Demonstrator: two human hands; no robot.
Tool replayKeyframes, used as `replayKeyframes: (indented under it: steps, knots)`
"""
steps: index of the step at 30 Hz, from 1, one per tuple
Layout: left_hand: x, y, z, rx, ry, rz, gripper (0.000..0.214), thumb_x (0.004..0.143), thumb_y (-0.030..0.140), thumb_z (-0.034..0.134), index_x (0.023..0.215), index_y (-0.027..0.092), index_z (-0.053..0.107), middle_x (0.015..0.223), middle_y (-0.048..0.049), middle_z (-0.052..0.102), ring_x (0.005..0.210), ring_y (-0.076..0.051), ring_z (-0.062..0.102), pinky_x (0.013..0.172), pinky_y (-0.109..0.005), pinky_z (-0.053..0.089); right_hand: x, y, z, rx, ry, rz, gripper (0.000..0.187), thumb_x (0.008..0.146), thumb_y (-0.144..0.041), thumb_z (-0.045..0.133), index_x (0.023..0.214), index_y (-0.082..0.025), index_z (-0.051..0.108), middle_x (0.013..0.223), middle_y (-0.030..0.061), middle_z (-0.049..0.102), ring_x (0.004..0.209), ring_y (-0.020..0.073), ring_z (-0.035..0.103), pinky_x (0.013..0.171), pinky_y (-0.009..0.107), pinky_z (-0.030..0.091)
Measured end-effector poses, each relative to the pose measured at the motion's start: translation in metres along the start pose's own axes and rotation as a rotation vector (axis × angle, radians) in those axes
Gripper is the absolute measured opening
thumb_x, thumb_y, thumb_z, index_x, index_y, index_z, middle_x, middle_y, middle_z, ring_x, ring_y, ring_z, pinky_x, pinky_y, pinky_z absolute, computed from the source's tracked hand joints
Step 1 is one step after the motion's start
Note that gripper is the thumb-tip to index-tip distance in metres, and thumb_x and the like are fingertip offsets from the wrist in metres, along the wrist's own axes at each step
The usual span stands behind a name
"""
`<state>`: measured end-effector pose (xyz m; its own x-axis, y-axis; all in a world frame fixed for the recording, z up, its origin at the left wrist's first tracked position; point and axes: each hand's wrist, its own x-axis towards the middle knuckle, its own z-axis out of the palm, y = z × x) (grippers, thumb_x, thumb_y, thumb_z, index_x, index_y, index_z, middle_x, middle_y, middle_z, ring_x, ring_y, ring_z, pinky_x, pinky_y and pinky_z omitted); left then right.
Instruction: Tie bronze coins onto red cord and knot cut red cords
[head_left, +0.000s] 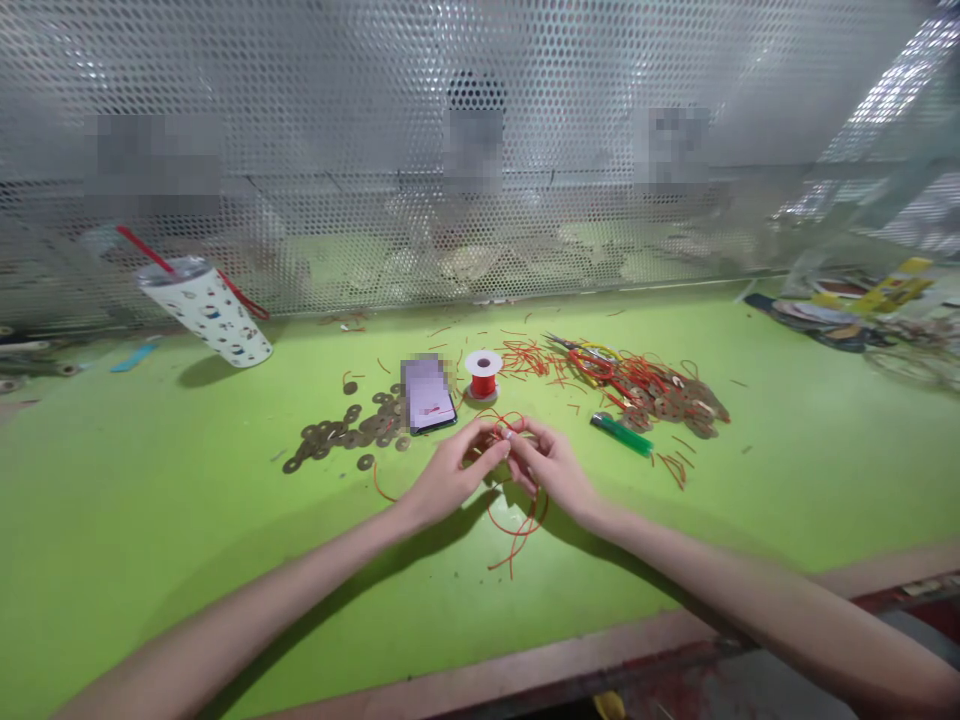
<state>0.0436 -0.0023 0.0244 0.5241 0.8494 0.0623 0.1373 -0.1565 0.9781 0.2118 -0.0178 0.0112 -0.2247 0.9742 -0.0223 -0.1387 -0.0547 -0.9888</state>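
Both my hands meet over the middle of the green table, fingertips pinched together. My left hand [459,462] and my right hand [553,462] are closed on a thin red cord [517,533], which loops above the fingers and hangs in curls below them onto the table. Whether a coin sits between the fingers I cannot make out. Just beyond my hands stands a spool of red cord [483,382] with white flanges. Left of it lies a phone [429,395], its screen lit, and a scatter of round coins with holes [360,425].
A green lighter [622,435] lies right of my hands. Behind it are scissors [592,365] and a pile of coins with red cord [675,400]. A patterned tumbler [214,310] with a red straw stands back left. A perforated metal screen [337,230] closes off the table's back.
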Motion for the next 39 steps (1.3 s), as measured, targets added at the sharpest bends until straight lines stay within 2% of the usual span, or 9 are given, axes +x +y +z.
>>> replayKeyframes:
  steps: [4, 8, 11, 13, 18, 23, 28, 34, 39]
  knots:
    - [0.005, -0.005, 0.008, -0.178, 0.191, -0.057, 0.025, 0.090, 0.040, 0.066, 0.100, 0.017, 0.063, 0.084, -0.0028, 0.069, 0.073, -0.015, 0.067, 0.068, -0.027, 0.050, 0.000, 0.004, 0.002, -0.039, -0.002, -0.030, 0.038, 0.090, -0.057, 0.061, 0.087, -0.020, 0.055, 0.054, -0.0067, 0.056, 0.038, 0.0063, 0.047, 0.039, 0.018, 0.039]
    - [0.006, -0.004, 0.006, -0.240, 0.295, -0.042, 0.022, 0.080, 0.035, 0.075, 0.085, 0.016, 0.066, 0.075, -0.0010, 0.067, 0.063, -0.013, 0.062, 0.063, -0.026, 0.048, -0.002, 0.011, 0.004, -0.064, -0.078, -0.035, 0.036, 0.092, -0.055, 0.059, 0.093, -0.020, 0.054, 0.063, -0.0053, 0.059, 0.044, 0.0082, 0.053, 0.044, 0.021, 0.045]
    - [0.006, -0.002, 0.002, -0.251, 0.369, -0.039, 0.021, 0.076, 0.035, 0.077, 0.077, 0.016, 0.066, 0.071, -0.0007, 0.065, 0.063, -0.013, 0.058, 0.059, -0.025, 0.045, -0.005, 0.012, 0.005, -0.051, -0.149, -0.061, 0.033, 0.094, -0.053, 0.058, 0.096, -0.021, 0.055, 0.075, -0.0015, 0.064, 0.058, 0.0119, 0.064, 0.057, 0.027, 0.055]
    - [0.006, -0.001, -0.001, -0.268, 0.398, -0.061, 0.021, 0.076, 0.035, 0.078, 0.076, 0.017, 0.067, 0.065, 0.0008, 0.061, 0.061, -0.013, 0.055, 0.056, -0.025, 0.042, -0.005, 0.012, 0.004, -0.027, -0.152, -0.092, 0.031, 0.097, -0.052, 0.054, 0.098, -0.022, 0.056, 0.082, 0.0011, 0.067, 0.069, 0.0145, 0.068, 0.067, 0.031, 0.058]
    - [0.004, 0.001, -0.001, -0.273, 0.367, -0.094, 0.022, 0.076, 0.036, 0.078, 0.075, 0.017, 0.066, 0.061, 0.0021, 0.056, 0.059, -0.012, 0.051, 0.054, -0.024, 0.038, -0.003, 0.008, 0.000, -0.051, -0.011, -0.176, 0.034, 0.099, -0.053, 0.048, 0.098, -0.023, 0.064, 0.094, 0.0055, 0.072, 0.088, 0.0196, 0.071, 0.089, 0.039, 0.057]
    - [0.003, -0.001, 0.002, -0.209, 0.321, -0.055, 0.025, 0.077, 0.039, 0.077, 0.076, 0.016, 0.066, 0.066, 0.0012, 0.059, 0.060, -0.012, 0.050, 0.056, -0.024, 0.038, -0.002, 0.006, 0.000, -0.038, 0.106, -0.240, 0.024, 0.097, -0.047, 0.055, 0.104, -0.026, 0.065, 0.105, 0.0060, 0.072, 0.104, 0.0210, 0.069, 0.099, 0.042, 0.053]
    - [0.002, -0.004, 0.004, -0.185, 0.298, -0.054, 0.026, 0.079, 0.039, 0.075, 0.076, 0.016, 0.064, 0.062, 0.0038, 0.053, 0.054, -0.009, 0.042, 0.052, -0.022, 0.032, -0.002, 0.006, 0.002, 0.000, 0.094, -0.281, 0.022, 0.092, -0.039, 0.066, 0.109, -0.027, 0.061, 0.115, 0.0062, 0.071, 0.114, 0.0207, 0.066, 0.105, 0.044, 0.051]
    - [0.001, -0.007, 0.008, -0.183, 0.301, -0.025, 0.026, 0.081, 0.039, 0.074, 0.081, 0.016, 0.065, 0.074, 0.0001, 0.062, 0.064, -0.012, 0.052, 0.059, -0.023, 0.040, -0.002, 0.010, 0.004, -0.011, 0.139, -0.264, 0.023, 0.090, -0.036, 0.067, 0.108, -0.024, 0.058, 0.114, 0.0089, 0.072, 0.114, 0.0219, 0.067, 0.107, 0.046, 0.050]
    - [0.005, -0.013, 0.010, -0.083, 0.339, -0.016, 0.028, 0.081, 0.042, 0.073, 0.077, 0.015, 0.065, 0.068, 0.0012, 0.059, 0.060, -0.011, 0.050, 0.056, -0.023, 0.038, -0.007, 0.010, 0.010, -0.020, 0.135, -0.279, 0.022, 0.092, -0.036, 0.065, 0.109, -0.024, 0.057, 0.116, 0.0090, 0.071, 0.117, 0.0216, 0.066, 0.109, 0.045, 0.049]
